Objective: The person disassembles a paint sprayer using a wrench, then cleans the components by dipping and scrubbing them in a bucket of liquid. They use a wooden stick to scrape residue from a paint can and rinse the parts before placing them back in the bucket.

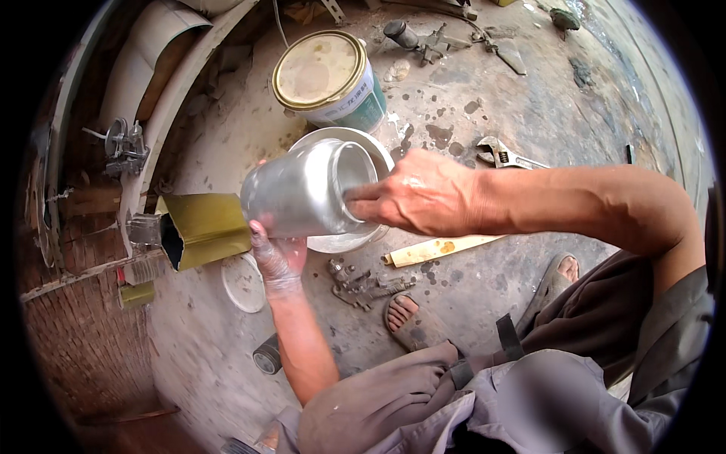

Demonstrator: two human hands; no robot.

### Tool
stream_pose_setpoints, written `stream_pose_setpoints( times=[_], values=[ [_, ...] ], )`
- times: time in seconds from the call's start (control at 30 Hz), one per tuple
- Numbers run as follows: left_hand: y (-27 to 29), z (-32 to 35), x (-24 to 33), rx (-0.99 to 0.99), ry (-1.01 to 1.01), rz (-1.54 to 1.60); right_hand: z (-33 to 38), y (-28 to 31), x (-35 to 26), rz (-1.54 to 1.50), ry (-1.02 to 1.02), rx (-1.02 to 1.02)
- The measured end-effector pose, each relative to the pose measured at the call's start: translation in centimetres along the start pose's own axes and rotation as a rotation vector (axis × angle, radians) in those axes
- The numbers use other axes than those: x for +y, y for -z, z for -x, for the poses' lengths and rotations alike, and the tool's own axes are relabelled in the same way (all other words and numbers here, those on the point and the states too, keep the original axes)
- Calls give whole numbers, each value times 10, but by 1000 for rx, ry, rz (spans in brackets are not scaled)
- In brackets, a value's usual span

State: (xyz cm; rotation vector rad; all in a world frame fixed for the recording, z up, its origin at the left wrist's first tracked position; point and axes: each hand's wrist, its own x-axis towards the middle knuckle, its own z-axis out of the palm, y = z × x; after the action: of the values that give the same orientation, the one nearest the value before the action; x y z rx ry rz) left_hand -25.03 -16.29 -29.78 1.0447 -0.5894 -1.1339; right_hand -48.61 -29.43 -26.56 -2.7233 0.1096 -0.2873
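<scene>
My left hand (277,256) is wrapped round the underside and back of a silver metal canister (291,189), which is tilted on its side with its wide mouth facing right. Pale wet smears cover that hand and wrist. My right hand (425,193) reaches across from the right, its fingers pressed together inside the canister's mouth; their tips, and anything they pinch, are hidden or blurred. Below the canister stands a round white bucket (333,244), largely covered by it and my hands.
Beyond the bucket stands a lidded paint pail (363,104). Spray guns lie on the stained floor, one far (429,41), one near (359,287). An adjustable wrench (499,153), wooden strip (442,249), olive box (212,227), white lid (243,284) and dark cylinder (267,356) surround my hands.
</scene>
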Motion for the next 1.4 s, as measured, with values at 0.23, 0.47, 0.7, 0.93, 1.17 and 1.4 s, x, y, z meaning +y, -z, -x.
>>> stream_pose_setpoints(
  times=[0.23,0.47,0.7,0.93,1.17,1.4],
  values=[
    [-4,4,3,165,178,143,-5,0,17,386,118,-13],
    [3,0,-13,152,-13,128,-9,-13,-10,-333,-138,-66],
    [-6,4,-12,94,-48,64,-15,15,-12,282,1,-199],
    [-1,1,-14,127,-50,80,-17,8,-30,-352,-169,-231],
    [-2,4,-9,139,-41,68,-19,15,-8,11,-42,-274],
    [2,0,-17,196,-79,132,-19,1,-23,-284,-104,-240]
  ],
)
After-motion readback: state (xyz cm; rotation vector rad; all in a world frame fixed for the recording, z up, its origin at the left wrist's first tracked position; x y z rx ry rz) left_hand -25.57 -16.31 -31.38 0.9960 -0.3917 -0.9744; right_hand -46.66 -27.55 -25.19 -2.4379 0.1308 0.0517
